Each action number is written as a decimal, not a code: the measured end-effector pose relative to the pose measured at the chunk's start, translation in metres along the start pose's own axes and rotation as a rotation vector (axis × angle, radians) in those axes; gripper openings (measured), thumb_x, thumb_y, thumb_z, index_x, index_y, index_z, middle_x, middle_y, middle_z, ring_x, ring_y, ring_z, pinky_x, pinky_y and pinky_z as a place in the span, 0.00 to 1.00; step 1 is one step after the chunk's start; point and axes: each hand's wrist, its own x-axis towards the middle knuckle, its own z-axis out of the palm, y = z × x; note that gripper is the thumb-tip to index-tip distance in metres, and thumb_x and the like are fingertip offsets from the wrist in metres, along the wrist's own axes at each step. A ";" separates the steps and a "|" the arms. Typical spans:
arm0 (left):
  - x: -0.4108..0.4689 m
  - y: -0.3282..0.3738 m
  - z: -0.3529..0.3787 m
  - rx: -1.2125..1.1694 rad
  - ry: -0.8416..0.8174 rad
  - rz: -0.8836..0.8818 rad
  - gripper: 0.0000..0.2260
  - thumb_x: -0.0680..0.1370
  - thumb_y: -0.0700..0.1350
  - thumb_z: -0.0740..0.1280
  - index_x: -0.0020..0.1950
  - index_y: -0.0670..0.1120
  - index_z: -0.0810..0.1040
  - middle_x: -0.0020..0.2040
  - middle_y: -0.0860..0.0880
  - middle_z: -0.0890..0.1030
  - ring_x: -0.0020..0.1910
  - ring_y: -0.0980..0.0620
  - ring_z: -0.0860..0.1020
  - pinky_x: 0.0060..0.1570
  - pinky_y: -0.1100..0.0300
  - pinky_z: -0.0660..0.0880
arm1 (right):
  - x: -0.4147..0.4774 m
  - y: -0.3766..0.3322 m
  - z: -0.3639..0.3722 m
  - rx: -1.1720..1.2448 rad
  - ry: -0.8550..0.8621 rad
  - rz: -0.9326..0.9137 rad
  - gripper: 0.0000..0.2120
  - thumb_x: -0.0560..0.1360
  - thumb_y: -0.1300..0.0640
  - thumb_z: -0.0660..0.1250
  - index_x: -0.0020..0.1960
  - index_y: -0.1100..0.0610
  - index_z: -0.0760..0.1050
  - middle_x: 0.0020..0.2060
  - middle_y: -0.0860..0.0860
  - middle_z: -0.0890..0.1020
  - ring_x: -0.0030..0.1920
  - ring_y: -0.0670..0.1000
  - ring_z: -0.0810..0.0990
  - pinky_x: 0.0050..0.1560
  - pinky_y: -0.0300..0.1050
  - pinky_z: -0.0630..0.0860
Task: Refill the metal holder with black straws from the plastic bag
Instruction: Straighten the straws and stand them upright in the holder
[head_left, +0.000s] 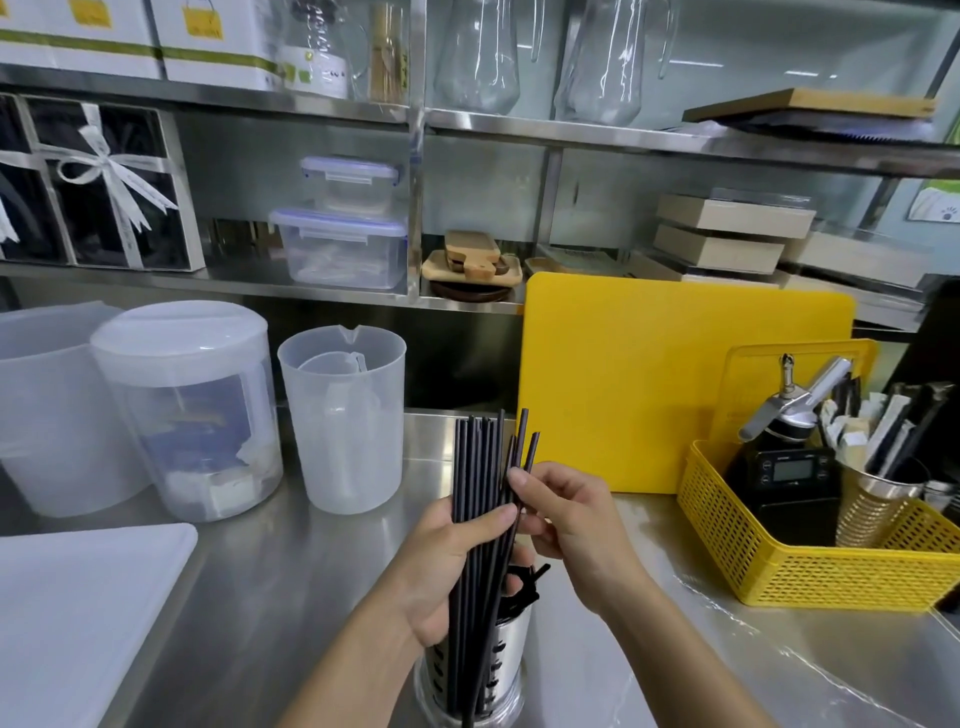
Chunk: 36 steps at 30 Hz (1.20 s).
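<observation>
In the head view, our left hand (447, 564) closes its grip round a bundle of long, thin black plastic straws (475, 467), thumb across the front. It holds them upright so that their lower ends point down into the shiny perforated steel cylinder holder (511, 639), which stands on the stainless steel counter (311, 597) right below our wrists. Our right hand (566, 514) pinches two straws that splay off to the right near the top. We judge this is to draw them back into line, so the whole bundle can slide in together. The wrinkled clear film (769, 639) on the counter at right may be the plastic bag; we cannot tell.
</observation>
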 end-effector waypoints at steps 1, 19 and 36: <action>0.000 0.000 0.000 0.002 -0.001 -0.007 0.03 0.75 0.36 0.65 0.44 0.41 0.78 0.34 0.45 0.82 0.27 0.50 0.78 0.23 0.60 0.74 | 0.001 0.002 0.000 -0.003 0.019 -0.007 0.10 0.75 0.60 0.65 0.37 0.63 0.70 0.19 0.47 0.69 0.19 0.44 0.66 0.20 0.32 0.62; 0.004 -0.003 -0.001 -0.023 -0.004 -0.047 0.06 0.76 0.36 0.64 0.51 0.40 0.76 0.38 0.41 0.83 0.33 0.47 0.82 0.28 0.57 0.79 | 0.012 0.008 -0.007 -0.029 -0.026 0.090 0.14 0.73 0.63 0.67 0.32 0.58 0.67 0.21 0.48 0.72 0.19 0.46 0.67 0.21 0.35 0.61; -0.002 -0.002 -0.005 0.004 -0.152 -0.140 0.10 0.69 0.40 0.67 0.48 0.40 0.77 0.37 0.43 0.83 0.32 0.49 0.81 0.29 0.58 0.78 | 0.008 0.002 -0.003 -0.008 -0.053 0.076 0.09 0.74 0.58 0.67 0.44 0.64 0.77 0.29 0.56 0.80 0.20 0.47 0.69 0.20 0.36 0.62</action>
